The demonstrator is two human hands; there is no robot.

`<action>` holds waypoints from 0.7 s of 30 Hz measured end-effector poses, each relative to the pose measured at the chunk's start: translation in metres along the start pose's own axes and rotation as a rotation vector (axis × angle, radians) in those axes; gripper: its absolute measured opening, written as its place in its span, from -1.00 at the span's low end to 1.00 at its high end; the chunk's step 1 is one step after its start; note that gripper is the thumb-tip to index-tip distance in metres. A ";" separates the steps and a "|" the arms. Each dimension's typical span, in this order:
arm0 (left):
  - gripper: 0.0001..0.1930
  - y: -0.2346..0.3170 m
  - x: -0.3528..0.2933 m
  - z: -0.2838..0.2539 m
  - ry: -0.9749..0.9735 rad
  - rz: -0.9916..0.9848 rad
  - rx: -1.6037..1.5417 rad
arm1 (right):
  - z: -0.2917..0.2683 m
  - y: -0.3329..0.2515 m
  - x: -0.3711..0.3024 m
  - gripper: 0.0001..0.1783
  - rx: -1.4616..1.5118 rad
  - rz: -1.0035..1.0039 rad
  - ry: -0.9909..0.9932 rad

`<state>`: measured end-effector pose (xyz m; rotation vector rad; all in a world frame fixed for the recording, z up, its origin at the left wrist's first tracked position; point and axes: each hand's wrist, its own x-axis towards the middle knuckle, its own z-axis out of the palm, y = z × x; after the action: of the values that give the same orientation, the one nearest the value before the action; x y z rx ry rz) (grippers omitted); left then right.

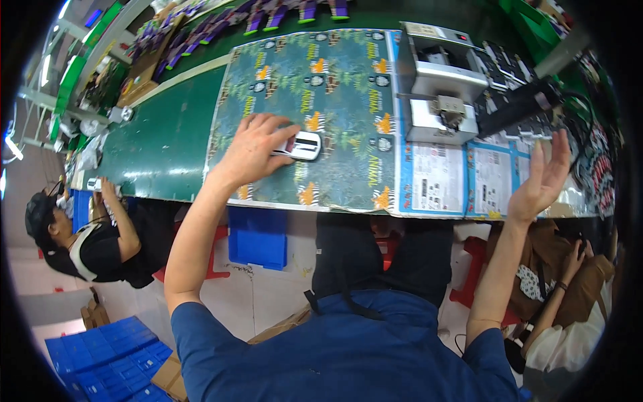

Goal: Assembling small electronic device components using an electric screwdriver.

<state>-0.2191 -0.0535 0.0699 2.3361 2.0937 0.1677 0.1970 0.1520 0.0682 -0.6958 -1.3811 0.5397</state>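
Left hand (257, 149): fingers curled close, apparently gripping a white-and-black device (303, 145) by its left end.
Right hand (541, 175): fingers loosely open, near the worktop's (157, 157) right end.
Device: right of left fingers.

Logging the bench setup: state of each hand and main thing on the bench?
Left hand: closed on the white gadget's near-left end
White gadget: held, dark panel showing; unclear if touching the sheet
Right hand: open, palm showing, apparently empty
Patterned sheet: spread flat
Metal machine: standing on the bench; on or off, can't tell
Purple-green pieces: lying in a row
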 end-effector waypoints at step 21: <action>-0.80 0.237 0.085 0.044 0.643 0.092 -0.994 | -0.038 -0.029 0.023 -0.65 0.601 0.317 -0.246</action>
<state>0.0280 0.0077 0.0503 1.8134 1.4269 1.6768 0.2356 0.1434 0.1030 -0.3590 -1.2409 1.2647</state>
